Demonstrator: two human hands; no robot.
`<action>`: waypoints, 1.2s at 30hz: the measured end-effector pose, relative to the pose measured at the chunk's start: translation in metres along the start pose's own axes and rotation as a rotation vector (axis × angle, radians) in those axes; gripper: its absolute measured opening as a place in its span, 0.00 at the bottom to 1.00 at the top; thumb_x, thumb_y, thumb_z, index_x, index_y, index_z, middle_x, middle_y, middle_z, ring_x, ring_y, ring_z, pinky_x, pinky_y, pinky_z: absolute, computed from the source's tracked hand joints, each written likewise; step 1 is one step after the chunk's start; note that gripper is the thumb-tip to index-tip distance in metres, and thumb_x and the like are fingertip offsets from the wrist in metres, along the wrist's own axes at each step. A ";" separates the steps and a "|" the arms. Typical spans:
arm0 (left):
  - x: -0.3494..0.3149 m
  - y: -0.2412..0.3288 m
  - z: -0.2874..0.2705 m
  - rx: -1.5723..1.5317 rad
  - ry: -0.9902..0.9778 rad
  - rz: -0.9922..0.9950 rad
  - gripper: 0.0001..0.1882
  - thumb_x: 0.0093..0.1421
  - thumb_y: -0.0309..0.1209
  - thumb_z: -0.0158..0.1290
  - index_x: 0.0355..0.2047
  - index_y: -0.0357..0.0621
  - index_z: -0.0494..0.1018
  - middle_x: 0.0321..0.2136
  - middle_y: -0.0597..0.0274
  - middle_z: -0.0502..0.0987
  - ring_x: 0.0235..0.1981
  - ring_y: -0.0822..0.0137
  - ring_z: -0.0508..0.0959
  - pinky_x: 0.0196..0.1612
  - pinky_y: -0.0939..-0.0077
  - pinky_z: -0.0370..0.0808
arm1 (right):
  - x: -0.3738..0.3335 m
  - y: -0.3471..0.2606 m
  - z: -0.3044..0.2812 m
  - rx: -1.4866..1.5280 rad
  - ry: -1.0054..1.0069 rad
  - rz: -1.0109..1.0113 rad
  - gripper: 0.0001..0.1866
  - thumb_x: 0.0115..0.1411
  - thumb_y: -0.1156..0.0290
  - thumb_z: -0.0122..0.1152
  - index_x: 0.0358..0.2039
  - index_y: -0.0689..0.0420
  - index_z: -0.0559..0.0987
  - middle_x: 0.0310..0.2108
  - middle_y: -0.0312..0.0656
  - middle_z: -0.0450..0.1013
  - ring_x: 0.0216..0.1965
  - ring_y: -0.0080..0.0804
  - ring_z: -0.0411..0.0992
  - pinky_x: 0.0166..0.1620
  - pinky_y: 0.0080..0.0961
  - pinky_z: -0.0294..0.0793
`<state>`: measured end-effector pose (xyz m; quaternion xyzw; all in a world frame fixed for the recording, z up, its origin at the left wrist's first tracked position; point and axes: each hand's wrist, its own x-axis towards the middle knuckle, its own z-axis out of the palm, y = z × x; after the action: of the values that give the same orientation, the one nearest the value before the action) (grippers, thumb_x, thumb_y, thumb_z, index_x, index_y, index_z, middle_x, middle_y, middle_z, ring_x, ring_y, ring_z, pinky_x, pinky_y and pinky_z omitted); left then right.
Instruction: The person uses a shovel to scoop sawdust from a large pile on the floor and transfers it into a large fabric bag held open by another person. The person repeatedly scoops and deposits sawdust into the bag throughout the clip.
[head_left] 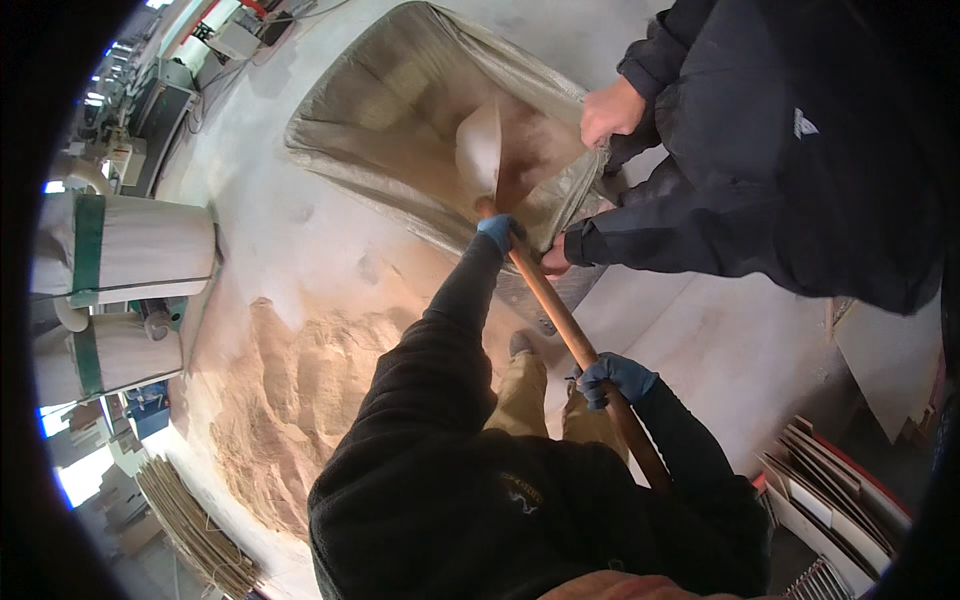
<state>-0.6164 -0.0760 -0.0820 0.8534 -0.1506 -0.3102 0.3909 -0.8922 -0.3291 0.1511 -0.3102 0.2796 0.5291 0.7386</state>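
I hold a shovel by its long wooden handle point(555, 305). My left hand point(500, 232), in a blue glove, wraps the shaft near the blade. Further back, my right hand point(618, 380), also blue-gloved, is closed round the handle. The pale shovel blade point(480, 148) is inside the mouth of a large grey-green woven sack point(350, 100), with dust hazing around it. At the sack's right side, another person's bare hand point(612, 110) grips the rim, and that person's other hand point(555, 257) is at the near edge.
A wide heap of tan sawdust-like powder point(290, 390) covers the floor on the left. Beyond it stand white collector bags with green bands point(150, 245). Bundled strips point(195, 525) lie at lower left; stacked boards point(835, 490) stand at lower right. The co-worker point(780, 150) is at upper right.
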 end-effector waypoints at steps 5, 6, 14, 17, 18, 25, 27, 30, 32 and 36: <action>-0.064 0.100 -0.019 -1.111 0.399 -0.355 0.07 0.52 0.23 0.56 0.32 0.37 0.76 0.26 0.53 0.80 0.28 0.59 0.82 0.33 0.70 0.79 | -0.051 0.035 -0.034 0.026 -0.258 -0.011 0.22 0.56 0.63 0.64 0.45 0.64 0.72 0.24 0.33 0.67 0.21 0.23 0.64 0.27 0.23 0.68; -0.083 0.123 -0.017 -1.253 0.455 -0.357 0.07 0.52 0.23 0.56 0.33 0.39 0.78 0.26 0.54 0.80 0.29 0.61 0.82 0.33 0.72 0.79 | -0.067 0.044 -0.042 -0.064 -0.174 -0.028 0.21 0.52 0.68 0.65 0.43 0.64 0.73 0.23 0.35 0.68 0.20 0.24 0.66 0.26 0.24 0.70; -0.242 0.263 0.078 -0.956 0.725 0.149 0.10 0.57 0.28 0.55 0.31 0.31 0.72 0.26 0.49 0.79 0.25 0.58 0.80 0.29 0.67 0.78 | -0.167 0.120 -0.139 -0.493 -0.099 -0.041 0.13 0.47 0.80 0.60 0.35 0.65 0.72 0.20 0.41 0.68 0.16 0.31 0.67 0.21 0.28 0.70; -0.285 0.304 0.152 -1.353 1.002 0.043 0.09 0.59 0.31 0.53 0.32 0.36 0.70 0.25 0.50 0.78 0.21 0.60 0.77 0.28 0.69 0.76 | -0.212 0.159 -0.166 -0.543 -0.108 -0.047 0.10 0.49 0.81 0.59 0.34 0.65 0.72 0.19 0.42 0.69 0.15 0.32 0.67 0.19 0.28 0.69; -0.305 0.316 0.179 -1.459 1.003 0.046 0.11 0.58 0.31 0.55 0.37 0.38 0.71 0.28 0.50 0.78 0.27 0.57 0.79 0.33 0.64 0.79 | -0.230 0.169 -0.169 -0.550 -0.120 -0.045 0.09 0.50 0.81 0.59 0.33 0.65 0.72 0.19 0.42 0.69 0.15 0.32 0.67 0.19 0.28 0.68; -0.400 0.354 0.413 -1.621 1.023 -0.148 0.16 0.58 0.36 0.58 0.40 0.39 0.69 0.33 0.48 0.78 0.33 0.53 0.78 0.38 0.59 0.77 | -0.311 0.246 -0.195 -1.543 0.301 -0.201 0.15 0.55 0.69 0.57 0.41 0.64 0.76 0.30 0.50 0.78 0.30 0.37 0.79 0.35 0.34 0.78; -0.406 0.361 0.500 -1.825 0.873 -0.180 0.14 0.58 0.38 0.57 0.38 0.42 0.70 0.33 0.51 0.77 0.37 0.54 0.78 0.41 0.59 0.76 | -0.310 0.275 -0.215 -1.893 0.387 -0.325 0.18 0.54 0.66 0.57 0.43 0.61 0.76 0.33 0.51 0.79 0.37 0.40 0.80 0.41 0.38 0.78; -0.419 0.372 0.639 -2.046 0.784 -0.098 0.10 0.60 0.36 0.54 0.34 0.44 0.70 0.30 0.55 0.76 0.33 0.57 0.76 0.39 0.61 0.75 | -0.317 0.340 -0.252 -2.098 0.407 -0.335 0.19 0.52 0.62 0.59 0.42 0.60 0.78 0.37 0.54 0.78 0.43 0.47 0.78 0.46 0.44 0.75; -0.423 0.363 0.673 -2.155 0.926 -0.237 0.06 0.59 0.33 0.50 0.32 0.45 0.70 0.25 0.60 0.74 0.28 0.60 0.74 0.36 0.64 0.73 | -0.328 0.369 -0.264 -2.249 0.421 -0.316 0.16 0.53 0.62 0.58 0.39 0.58 0.79 0.34 0.53 0.79 0.39 0.49 0.78 0.44 0.48 0.75; -0.480 0.354 0.760 -2.372 0.980 -0.556 0.04 0.58 0.31 0.47 0.31 0.46 0.69 0.24 0.64 0.75 0.28 0.62 0.74 0.37 0.66 0.73 | -0.420 0.423 -0.298 -2.394 0.387 -0.258 0.11 0.50 0.64 0.59 0.32 0.54 0.80 0.29 0.48 0.78 0.33 0.46 0.78 0.36 0.44 0.74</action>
<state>-1.4791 -0.5015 0.0034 0.0191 0.5483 0.0174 0.8359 -1.4410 -0.7049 0.1999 -0.8941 -0.3123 0.3202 -0.0207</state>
